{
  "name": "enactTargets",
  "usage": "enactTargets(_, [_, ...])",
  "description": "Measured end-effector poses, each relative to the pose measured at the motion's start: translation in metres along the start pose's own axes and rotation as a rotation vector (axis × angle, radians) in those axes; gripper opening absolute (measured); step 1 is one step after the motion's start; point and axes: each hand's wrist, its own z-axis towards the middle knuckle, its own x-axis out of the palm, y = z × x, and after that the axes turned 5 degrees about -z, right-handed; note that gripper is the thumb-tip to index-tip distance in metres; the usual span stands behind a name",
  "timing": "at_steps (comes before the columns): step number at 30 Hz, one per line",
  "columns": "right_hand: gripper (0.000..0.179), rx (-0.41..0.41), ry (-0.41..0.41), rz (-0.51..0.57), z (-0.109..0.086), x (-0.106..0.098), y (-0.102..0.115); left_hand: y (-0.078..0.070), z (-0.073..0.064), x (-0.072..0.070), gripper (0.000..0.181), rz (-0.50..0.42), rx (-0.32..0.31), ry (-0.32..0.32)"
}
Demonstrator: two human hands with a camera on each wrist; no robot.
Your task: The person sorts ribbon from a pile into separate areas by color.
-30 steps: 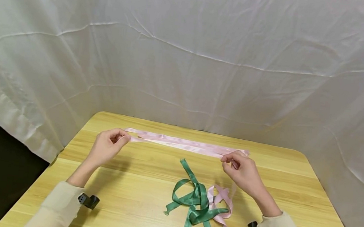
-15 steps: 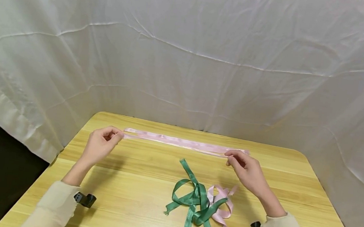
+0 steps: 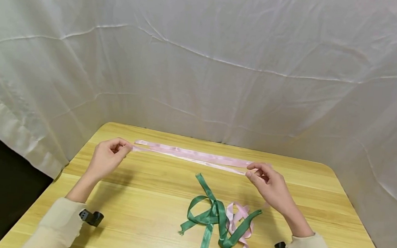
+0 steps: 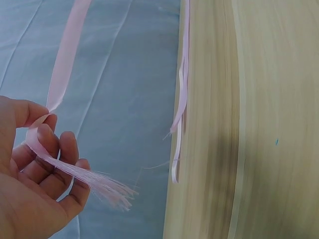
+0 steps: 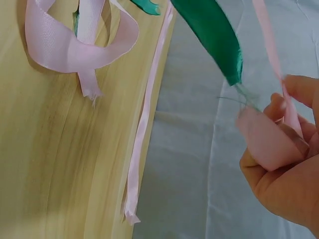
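A pink satin ribbon [image 3: 195, 161] stretches between my two hands above the far part of the table. My left hand [image 3: 107, 158] pinches it near one end; in the left wrist view a frayed pink tail [image 4: 107, 189] hangs past the fingers. Toward the other end, my right hand [image 3: 270, 187] pinches it between thumb and fingers, with a loop [image 5: 271, 142] of it curling against the palm. A green ribbon [image 5: 219, 40] rises close to that loop, and its loose threads reach the pink. More pink ribbon [image 3: 167, 148] lies along the table's far side.
Below my right hand, a loose tangle of green ribbons [image 3: 207, 219] lies on the wooden table [image 3: 146, 222], over a crumpled pink ribbon [image 3: 248, 229]. White curtain cloth [image 3: 202, 80] hangs behind the table and at both sides.
My left hand has moved left and my right hand slightly right, drawing the pink ribbon out longer between them. One green ribbon end has shifted up and right toward my right hand.
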Motion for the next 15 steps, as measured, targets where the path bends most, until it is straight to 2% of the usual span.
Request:
enactTargets(6, [0.012, -0.028, 0.023, 0.012, -0.003, -0.003, -0.002, 0.003, 0.001, -0.005, 0.020, 0.011, -0.010, -0.013])
enactTargets(15, [0.012, 0.010, 0.059, -0.024, -0.007, -0.007, -0.003, 0.010, 0.004, -0.011, 0.021, -0.004, -0.070, -0.063])
